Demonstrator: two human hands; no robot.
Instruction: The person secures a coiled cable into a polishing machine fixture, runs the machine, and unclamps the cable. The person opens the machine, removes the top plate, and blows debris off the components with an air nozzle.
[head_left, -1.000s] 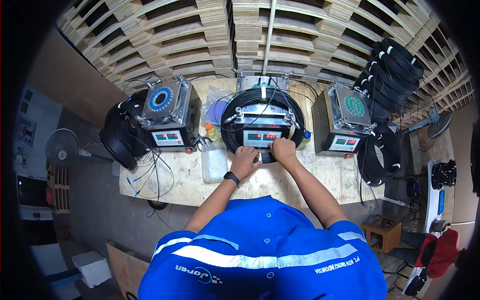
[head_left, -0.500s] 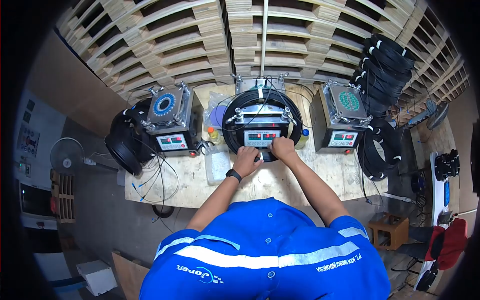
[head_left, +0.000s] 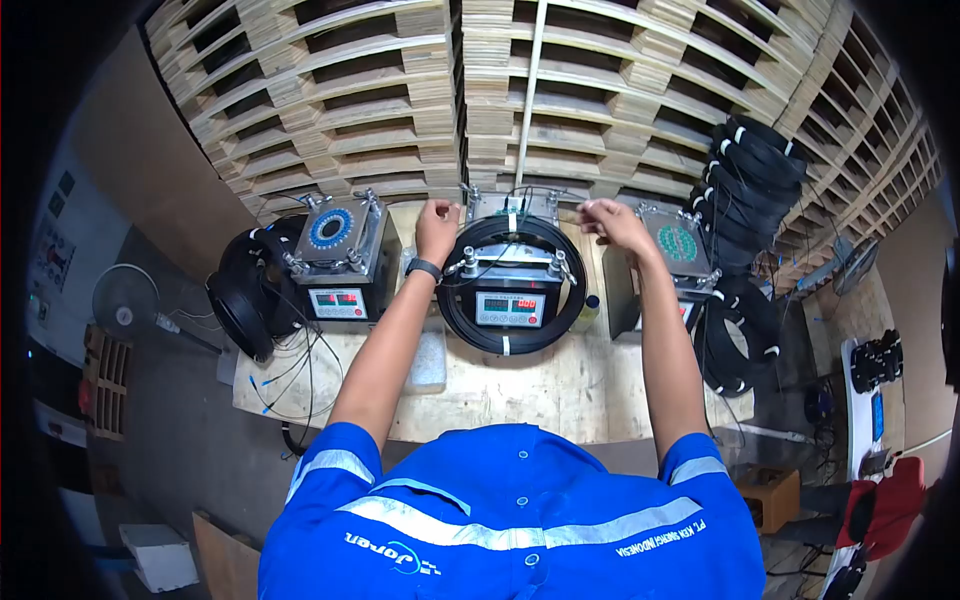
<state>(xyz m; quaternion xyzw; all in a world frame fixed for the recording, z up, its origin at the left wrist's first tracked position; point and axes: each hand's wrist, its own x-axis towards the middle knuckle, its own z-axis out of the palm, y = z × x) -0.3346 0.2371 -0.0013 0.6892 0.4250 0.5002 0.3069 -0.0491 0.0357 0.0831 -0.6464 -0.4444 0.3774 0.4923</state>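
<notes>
A black cable coil [head_left: 507, 345] hangs around the middle machine [head_left: 510, 305], whose panel shows red digits. My left hand [head_left: 438, 228] is raised at the upper left of the coil, its fingers curled; anything between them is too small to tell. To the upper right of the coil, my right hand [head_left: 614, 222] is held up beside a thin cable, fingers partly bent and apart, with nothing visible in it. Behind the coil stands another metal-topped machine [head_left: 483, 205].
The left machine [head_left: 340, 303] has a blue ring on top; the right machine [head_left: 682, 243] has a green pattern. Black coils [head_left: 750, 190] are stacked at the right. A clear plastic box [head_left: 428, 362] and a dark-capped bottle [head_left: 590, 309] sit on the wooden table [head_left: 560, 400].
Both hands have left the lower front of the middle machine and moved up and apart to either side of the coil. The view has shifted a little.
</notes>
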